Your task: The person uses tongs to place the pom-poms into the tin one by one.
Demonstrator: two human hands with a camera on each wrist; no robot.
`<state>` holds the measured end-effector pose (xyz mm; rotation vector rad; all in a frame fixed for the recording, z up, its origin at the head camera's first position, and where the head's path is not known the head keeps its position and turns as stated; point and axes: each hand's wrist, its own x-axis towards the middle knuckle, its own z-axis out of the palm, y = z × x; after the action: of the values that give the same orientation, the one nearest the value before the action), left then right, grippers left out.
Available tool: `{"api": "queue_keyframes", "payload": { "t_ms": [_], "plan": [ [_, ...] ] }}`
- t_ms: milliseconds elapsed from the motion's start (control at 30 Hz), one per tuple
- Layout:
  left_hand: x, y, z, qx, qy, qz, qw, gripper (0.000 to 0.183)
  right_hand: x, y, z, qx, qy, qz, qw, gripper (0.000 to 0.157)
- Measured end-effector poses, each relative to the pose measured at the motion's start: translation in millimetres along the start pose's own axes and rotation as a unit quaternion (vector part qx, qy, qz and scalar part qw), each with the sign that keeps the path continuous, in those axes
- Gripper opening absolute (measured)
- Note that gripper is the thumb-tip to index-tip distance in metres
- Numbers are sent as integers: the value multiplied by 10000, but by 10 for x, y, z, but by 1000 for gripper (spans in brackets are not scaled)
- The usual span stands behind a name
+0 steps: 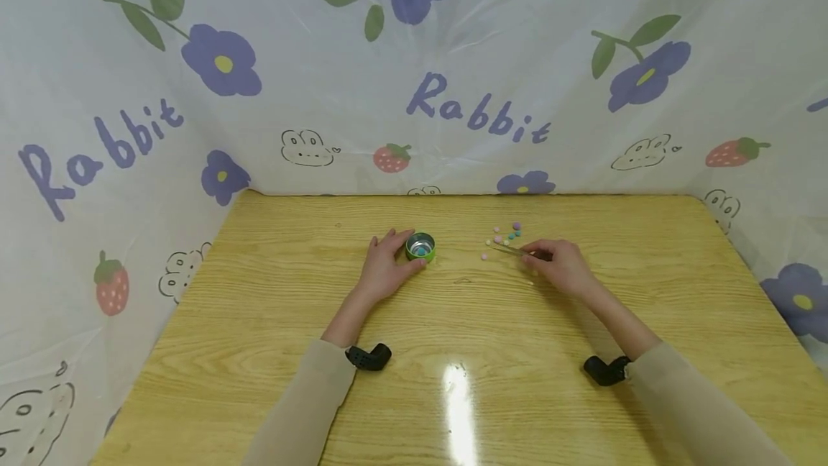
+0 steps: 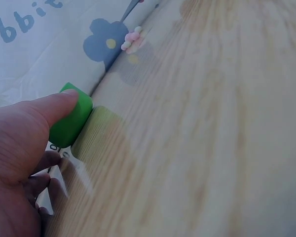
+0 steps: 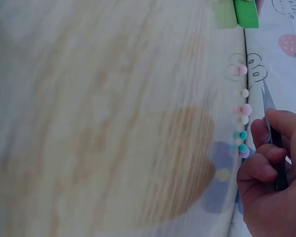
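My left hand (image 1: 383,267) holds a small round green tin (image 1: 431,258) between thumb and fingers, on the left of the table's middle. Inside the tin, a blue ball (image 1: 421,252) shows at the bottom. The left wrist view has the thumb pressed against the tin's green side (image 2: 71,121). In my right hand (image 1: 564,267) is a pair of dark pointed tweezers (image 3: 267,104), pinched between thumb and fingers. Their tips point left, close to several tiny balls, among them a purple ball (image 1: 517,226) and a pink ball (image 1: 484,257). Nothing can be made out between the tips.
The wooden table (image 1: 414,329) has its far edge just beyond the balls. A white curtain (image 1: 362,92) with flowers and strawberries hangs behind it and at both sides. Black wrist devices sit on the left wrist (image 1: 369,357) and the right wrist (image 1: 606,371).
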<state>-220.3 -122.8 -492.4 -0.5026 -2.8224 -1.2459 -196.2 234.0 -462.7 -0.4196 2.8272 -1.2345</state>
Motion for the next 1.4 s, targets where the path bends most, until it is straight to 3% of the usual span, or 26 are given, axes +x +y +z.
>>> {"api": "queue_keyframes", "payload": {
  "t_ms": [367, 1400],
  "plan": [
    [-4, 3, 1, 2, -27, -36, 10000, 67, -34, 17, 25, -41, -368, 2, 9993, 24],
    [-12, 36, -16, 16, -39, -57, 10000, 66, -3, -28, 78, -88, -301, -293, 9991, 22]
  ]
}}
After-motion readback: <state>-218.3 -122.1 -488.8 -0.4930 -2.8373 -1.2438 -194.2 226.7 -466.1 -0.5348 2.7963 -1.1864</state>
